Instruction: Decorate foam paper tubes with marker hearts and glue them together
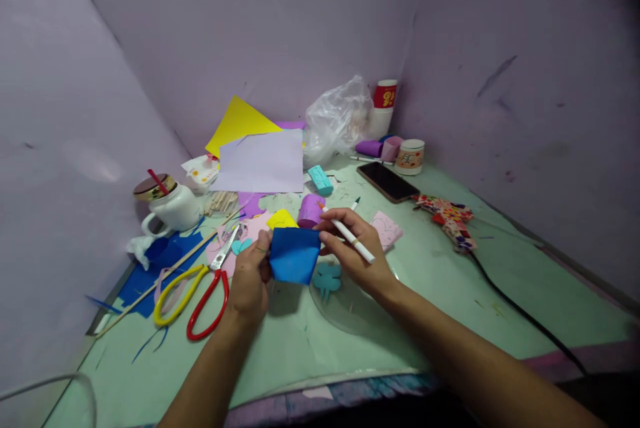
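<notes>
My left hand (pixel 253 278) is closed on the left edge of a blue piece of craft sheet (pixel 295 256), held up over the table. My right hand (pixel 361 251) has a white marker pen (pixel 354 241) between its fingers, its orange tip pointing up and left. Fingers of that hand also touch the sheet's right edge. Below the right hand lies a teal cut-out shape (pixel 328 279) on a clear round disc (pixel 345 311). Scissors (pixel 219 268) with one yellow and one red handle lie open left of my left hand.
A white mug (pixel 177 208) stands at the left, near blue scraps (pixel 145 288) and a wooden stick (pixel 150 289). Behind are pale purple sheets (pixel 263 165), a purple roll (pixel 311 211) and a plastic bag (pixel 337 118). A phone (pixel 387 181) with a cable (pixel 525 311) lies right.
</notes>
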{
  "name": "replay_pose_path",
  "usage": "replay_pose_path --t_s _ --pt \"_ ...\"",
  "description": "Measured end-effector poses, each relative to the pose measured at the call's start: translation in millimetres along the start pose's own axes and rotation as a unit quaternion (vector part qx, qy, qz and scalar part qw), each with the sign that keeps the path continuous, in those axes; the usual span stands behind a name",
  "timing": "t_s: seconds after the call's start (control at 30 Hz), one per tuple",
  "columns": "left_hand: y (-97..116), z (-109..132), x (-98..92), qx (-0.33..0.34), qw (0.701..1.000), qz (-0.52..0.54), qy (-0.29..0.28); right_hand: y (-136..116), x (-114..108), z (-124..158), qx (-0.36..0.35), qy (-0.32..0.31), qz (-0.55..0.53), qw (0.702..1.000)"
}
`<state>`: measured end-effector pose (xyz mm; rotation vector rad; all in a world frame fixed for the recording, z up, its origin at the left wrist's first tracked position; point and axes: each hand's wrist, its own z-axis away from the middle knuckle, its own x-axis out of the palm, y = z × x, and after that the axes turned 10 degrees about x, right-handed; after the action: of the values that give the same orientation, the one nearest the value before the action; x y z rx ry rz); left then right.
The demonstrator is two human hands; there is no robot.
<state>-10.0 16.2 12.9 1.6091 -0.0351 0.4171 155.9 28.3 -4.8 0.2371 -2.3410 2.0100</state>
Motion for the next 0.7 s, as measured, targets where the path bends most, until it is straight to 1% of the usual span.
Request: replay_pose_path --t_s 0.07,0.13,0.2,0.27,0.33,0.4,0.47,0.5,0.57,0.63,0.67,0.7 --pt "3.0 1.2 2.9 -0.083 0.995 0.055 -0.021 -0.6 0.9 -0.1 -0.018 0.043 0.0 0.999" --pt "5.9 3.6 5.5 -0.162 0.981 0.08 -0.065 0.3 1.8 0.3 -0.045 0.069 0.02 0.996" --pt "7.6 6.2 7.5 -0.199 0.971 0.098 -0.087 2.0 2.6 0.9 -0.077 0.075 0.053 0.993" --pt "7.7 7.5 8.4 -0.197 0.971 0.109 -0.074 3.0 2.2 1.2 -0.105 0.069 0.093 0.988" --pt "7.5 6.9 8.1 -0.174 0.977 0.112 -0.047 2.1 -0.1 1.0 -0.135 0.059 0.15 0.978" --pt "8.7 4.5 6.4 -0.143 0.983 0.115 -0.022 -0.5 -3.7 0.3 -0.161 0.064 0.231 0.957" --pt "12.1 1.2 3.7 -0.107 0.987 0.122 0.01 -4.0 -6.1 0.2 -0.158 0.06 0.342 0.924" --pt "14.4 -0.3 2.2 -0.091 0.987 0.128 0.027 -5.6 -5.9 0.6 -0.144 0.041 0.404 0.902" --pt "18.8 -2.6 -0.3 -0.068 0.986 0.14 0.057 -7.6 -2.4 2.0 -0.107 -0.031 0.524 0.844" --pt "21.2 -3.3 -1.8 -0.062 0.984 0.15 0.069 -7.3 3.9 3.7 -0.075 -0.097 0.608 0.784" --pt "21.2 -3.2 -2.0 -0.064 0.984 0.153 0.068 -6.3 6.9 4.2 -0.064 -0.11 0.635 0.762" --pt "20.6 -2.7 -1.9 -0.064 0.984 0.155 0.064 -5.0 9.1 4.3 -0.055 -0.113 0.652 0.748"
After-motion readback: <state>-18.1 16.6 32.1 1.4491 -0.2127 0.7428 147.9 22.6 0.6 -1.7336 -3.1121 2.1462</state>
